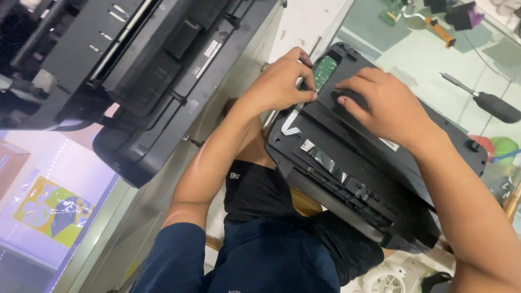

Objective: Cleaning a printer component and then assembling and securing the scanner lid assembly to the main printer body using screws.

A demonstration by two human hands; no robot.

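Left hand (279, 84) pinches the white ribbon cable (291, 120) beside the green circuit board (324, 71); right hand (382, 106) presses flat, holding nothing, on the black printer unit (358, 179); step in hand: cable seating; next calls for straight, gentle alignment

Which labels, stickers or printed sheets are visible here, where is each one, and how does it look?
White label: long narrow rectangle on the black printer at upper left.
White sticker: small, on the black device, partly under the right hand.
Colourful sheet: yellow, green and blue, lower left.

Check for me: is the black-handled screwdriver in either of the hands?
No, the screwdriver lies apart on the glass counter; both hands press on the printer.
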